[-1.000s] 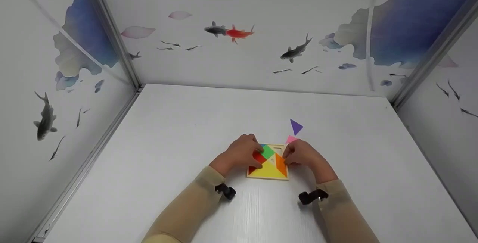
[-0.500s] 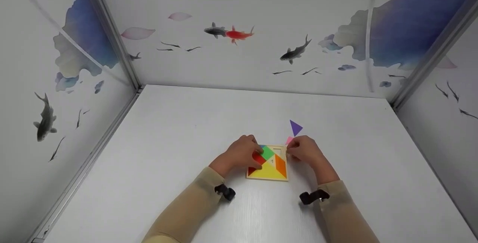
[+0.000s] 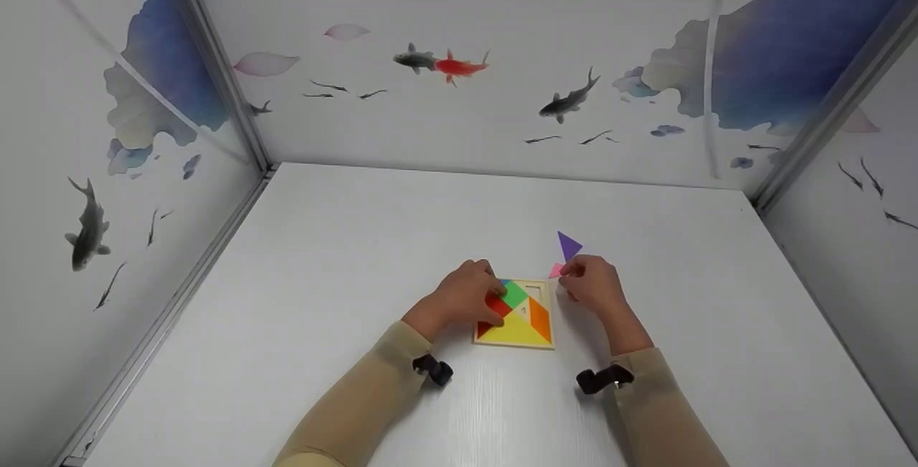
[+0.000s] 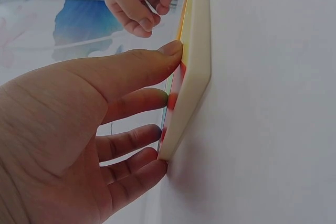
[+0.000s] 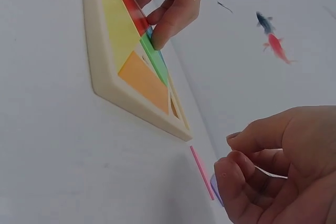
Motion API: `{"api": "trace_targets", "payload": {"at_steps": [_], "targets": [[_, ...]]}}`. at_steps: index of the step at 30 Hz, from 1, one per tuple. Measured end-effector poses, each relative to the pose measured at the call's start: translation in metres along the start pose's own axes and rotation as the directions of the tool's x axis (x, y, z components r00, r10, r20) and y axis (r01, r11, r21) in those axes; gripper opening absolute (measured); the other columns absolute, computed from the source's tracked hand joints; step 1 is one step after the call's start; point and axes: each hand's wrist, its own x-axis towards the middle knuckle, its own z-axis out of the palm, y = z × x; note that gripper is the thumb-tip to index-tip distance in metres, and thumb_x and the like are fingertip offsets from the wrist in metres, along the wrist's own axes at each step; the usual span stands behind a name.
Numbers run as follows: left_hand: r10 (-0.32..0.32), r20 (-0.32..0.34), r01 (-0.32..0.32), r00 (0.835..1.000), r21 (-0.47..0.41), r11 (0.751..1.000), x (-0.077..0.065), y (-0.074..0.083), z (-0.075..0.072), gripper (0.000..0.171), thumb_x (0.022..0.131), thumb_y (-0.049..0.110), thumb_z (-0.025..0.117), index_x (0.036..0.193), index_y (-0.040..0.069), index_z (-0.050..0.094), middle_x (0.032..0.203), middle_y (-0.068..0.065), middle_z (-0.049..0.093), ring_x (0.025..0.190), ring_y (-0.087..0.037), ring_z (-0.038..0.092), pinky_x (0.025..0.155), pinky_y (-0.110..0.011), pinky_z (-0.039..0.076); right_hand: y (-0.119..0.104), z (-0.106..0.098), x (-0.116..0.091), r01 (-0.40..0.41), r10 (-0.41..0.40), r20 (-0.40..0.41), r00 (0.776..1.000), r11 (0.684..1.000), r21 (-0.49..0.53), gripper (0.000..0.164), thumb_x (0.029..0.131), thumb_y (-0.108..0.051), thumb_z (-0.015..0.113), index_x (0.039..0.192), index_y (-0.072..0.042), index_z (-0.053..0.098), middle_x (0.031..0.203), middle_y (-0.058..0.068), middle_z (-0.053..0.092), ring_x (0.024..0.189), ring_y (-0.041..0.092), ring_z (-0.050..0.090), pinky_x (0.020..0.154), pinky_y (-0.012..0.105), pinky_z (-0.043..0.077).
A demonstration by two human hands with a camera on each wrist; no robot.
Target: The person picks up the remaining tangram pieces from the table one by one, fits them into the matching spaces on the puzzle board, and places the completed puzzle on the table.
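A tangram board with a pale wooden frame (image 3: 513,346) lies flat on the table. In it sit a yellow piece (image 3: 516,331), an orange piece (image 3: 539,319), a green piece (image 3: 514,294), red pieces and a bit of blue. Bare wood shows in the middle and at the top right corner. My left hand (image 3: 461,293) rests on the board's left side, thumb and fingertips touching the pieces and rim. Beyond the board's right corner, my right hand (image 3: 594,284) hovers with loosely bent fingers and nothing between them. Close to its fingertips lies a pink piece (image 3: 555,271), partly covered.
A purple triangle (image 3: 569,244) lies just behind the pink piece. White table surface (image 3: 373,223) surrounds the board. Printed wall panels (image 3: 459,123) stand at the back and both sides.
My right hand has moved from the orange piece at the board's right edge, up and away to the pink piece. My left hand has stayed on the board.
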Motion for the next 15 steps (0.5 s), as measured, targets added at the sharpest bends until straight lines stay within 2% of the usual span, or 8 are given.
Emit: {"api": "trace_targets", "payload": {"at_steps": [7, 15], "targets": [[0.004, -0.002, -0.004, 1.000, 0.020, 1.000, 0.0022, -0.0034, 0.0029, 0.048, 0.084, 0.043, 0.088, 0.126, 0.021, 0.080, 0.122, -0.004, 0.065, 0.110, -0.020, 0.053, 0.095, -0.031, 0.052, -0.0026, 0.0002, 0.0008, -0.029, 0.029, -0.049, 0.998, 1.000, 0.000, 0.027, 0.100, -0.017, 0.071, 0.123, -0.005, 0.067, 0.113, 0.016, 0.066, 0.093, 0.025, 0.064, 0.084, 0.029, 0.062], [-0.012, 0.012, 0.011, 1.000, 0.011, 1.000, 0.0024, -0.0018, 0.0027, 0.050, 0.085, 0.043, 0.088, 0.129, 0.021, 0.079, 0.125, -0.004, 0.065, 0.113, -0.020, 0.053, 0.097, -0.032, 0.053, -0.0005, 0.0009, -0.0005, -0.012, 0.013, -0.101, 0.995, 1.000, 0.011, 0.032, 0.101, -0.016, 0.070, 0.131, -0.005, 0.066, 0.125, 0.019, 0.066, 0.105, 0.030, 0.064, 0.097, 0.038, 0.062]]}}
